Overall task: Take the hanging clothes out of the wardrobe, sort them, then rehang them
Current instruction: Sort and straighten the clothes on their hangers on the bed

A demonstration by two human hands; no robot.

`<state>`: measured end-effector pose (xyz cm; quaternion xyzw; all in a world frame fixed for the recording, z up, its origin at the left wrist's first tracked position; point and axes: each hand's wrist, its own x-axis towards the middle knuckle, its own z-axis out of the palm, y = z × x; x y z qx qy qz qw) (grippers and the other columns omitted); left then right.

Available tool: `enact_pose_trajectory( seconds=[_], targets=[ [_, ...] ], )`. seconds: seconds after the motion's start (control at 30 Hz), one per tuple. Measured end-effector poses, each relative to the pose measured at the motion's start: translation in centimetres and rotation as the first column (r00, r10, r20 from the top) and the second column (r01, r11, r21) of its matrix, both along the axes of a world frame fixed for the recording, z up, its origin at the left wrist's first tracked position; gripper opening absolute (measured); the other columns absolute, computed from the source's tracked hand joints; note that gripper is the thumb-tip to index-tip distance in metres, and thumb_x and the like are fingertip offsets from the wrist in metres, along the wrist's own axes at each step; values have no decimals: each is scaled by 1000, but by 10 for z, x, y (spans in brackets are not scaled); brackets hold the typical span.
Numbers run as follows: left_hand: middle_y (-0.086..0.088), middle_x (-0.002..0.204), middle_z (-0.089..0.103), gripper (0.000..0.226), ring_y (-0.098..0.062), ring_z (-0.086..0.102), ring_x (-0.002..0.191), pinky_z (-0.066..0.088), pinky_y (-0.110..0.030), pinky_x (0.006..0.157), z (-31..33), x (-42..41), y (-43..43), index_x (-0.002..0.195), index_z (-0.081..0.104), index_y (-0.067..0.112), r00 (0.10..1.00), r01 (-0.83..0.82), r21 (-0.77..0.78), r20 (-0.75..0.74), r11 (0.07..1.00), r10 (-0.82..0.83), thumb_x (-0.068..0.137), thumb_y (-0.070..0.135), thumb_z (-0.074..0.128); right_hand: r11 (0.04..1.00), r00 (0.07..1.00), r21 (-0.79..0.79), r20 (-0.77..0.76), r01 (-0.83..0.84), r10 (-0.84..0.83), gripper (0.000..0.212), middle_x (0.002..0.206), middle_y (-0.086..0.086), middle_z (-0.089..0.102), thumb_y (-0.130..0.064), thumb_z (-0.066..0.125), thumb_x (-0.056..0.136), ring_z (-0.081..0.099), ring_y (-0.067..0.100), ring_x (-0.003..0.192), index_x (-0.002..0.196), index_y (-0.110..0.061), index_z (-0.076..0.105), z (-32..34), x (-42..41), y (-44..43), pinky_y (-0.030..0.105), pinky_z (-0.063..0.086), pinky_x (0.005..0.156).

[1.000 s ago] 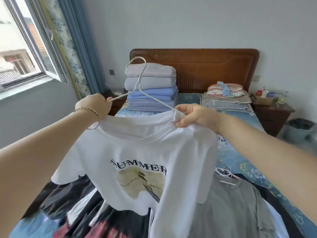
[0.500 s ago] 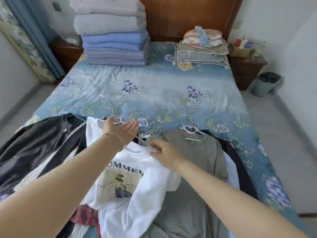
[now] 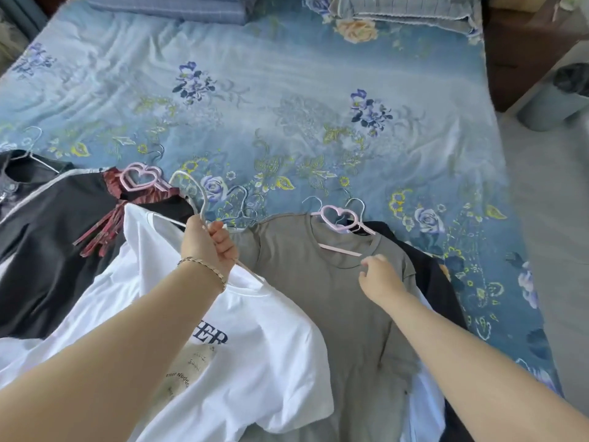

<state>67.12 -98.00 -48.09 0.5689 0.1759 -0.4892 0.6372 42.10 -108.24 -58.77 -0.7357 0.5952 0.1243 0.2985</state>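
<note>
Sorting step imo: left hand (image 3: 208, 245) grips wire hanger (image 3: 201, 204) w/ white tee (image 3: 261, 339), right hand (image 3: 379, 277) at grey tee (image 3: 322, 317) collar, can't tell if pinching; next needs grabbing its pink hanger (image 3: 339, 249)

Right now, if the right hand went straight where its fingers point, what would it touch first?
Likely the pink hanger in the collar of the grey T-shirt, just ahead of the right hand; possibly the collar itself.
</note>
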Motion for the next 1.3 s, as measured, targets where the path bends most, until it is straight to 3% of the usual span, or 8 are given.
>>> enact_pose_trajectory(
  seconds=[0.33, 0.47, 0.57, 0.7, 0.9, 1.1, 1.2, 1.3],
  targets=[
    [9, 32, 28, 40, -6, 23, 22, 16, -8, 32, -54, 33, -18, 60, 31, 20, 1000, 1, 67, 28, 998, -3, 94, 39, 22, 1000, 994, -18, -111, -17, 15, 69, 152, 9, 26, -13, 50, 90, 25, 27, 140, 148, -6, 14, -86, 36, -106, 40, 28, 110],
    [9, 32, 28, 41, -5, 25, 22, 16, -8, 32, -58, 46, -18, 60, 28, 20, 1000, -11, 61, 25, 998, 9, 94, 42, 22, 997, 988, 45, -145, 70, -63, 50, 133, 9, 50, -23, 56, 89, 45, 31, 125, 134, -12, 38, -98, 32, -125, 40, 38, 101],
    [9, 32, 29, 40, -5, 25, 22, 16, -8, 30, -55, 52, -12, 59, 30, 20, 999, -26, 82, 38, 996, 23, 94, 39, 23, 995, 998, -82, 29, 59, -57, 29, 108, 12, 63, -13, 58, 85, 56, 34, 104, 114, -10, 56, -88, 28, -116, 37, 45, 82],
    [9, 31, 28, 36, -4, 24, 21, 13, -9, 28, -41, 55, -6, 44, 40, 20, 999, -15, 83, 38, 996, 12, 78, 33, 38, 975, 947, -215, 297, -62, 126, 14, 82, 8, 50, 2, 53, 78, 57, 34, 80, 90, -2, 61, -63, 17, -62, 28, 34, 63],
    [9, 33, 28, 41, -4, 24, 23, 12, -10, 29, -34, 59, 0, 60, 29, 20, 999, 1, 129, 40, 992, -6, 95, 41, 21, 685, 666, -391, 210, -615, 716, 26, 86, -7, 38, -16, 55, 58, 47, 11, 73, 75, -23, 36, -48, 1, 9, 16, 27, 37],
    [10, 33, 29, 37, -4, 25, 24, 15, -10, 28, -38, 63, 9, 61, 29, 21, 999, 25, 133, 41, 991, -31, 93, 39, 21, 815, 818, -373, 204, -444, 539, 11, 78, -4, 56, -14, 39, 78, 55, 18, 66, 83, -23, 42, -45, 18, -4, 24, 30, 47],
    [10, 34, 29, 37, -4, 26, 24, 15, -10, 28, -32, 60, 16, 62, 30, 21, 999, 24, 124, 39, 992, -29, 93, 39, 21, 921, 896, -127, 217, -368, 388, 43, 111, 0, 55, -9, 31, 85, 58, 26, 98, 116, -19, 59, -37, 16, -12, 31, 43, 77],
    [8, 32, 31, 38, -4, 27, 22, 15, -8, 27, -28, 54, 23, 62, 31, 21, 999, 20, 136, 33, 991, -24, 94, 39, 23, 923, 871, -55, 315, -381, 378, 54, 133, -2, 43, 2, 33, 84, 40, 15, 126, 116, -25, 68, -32, 18, -18, 22, 33, 101]
  ],
)
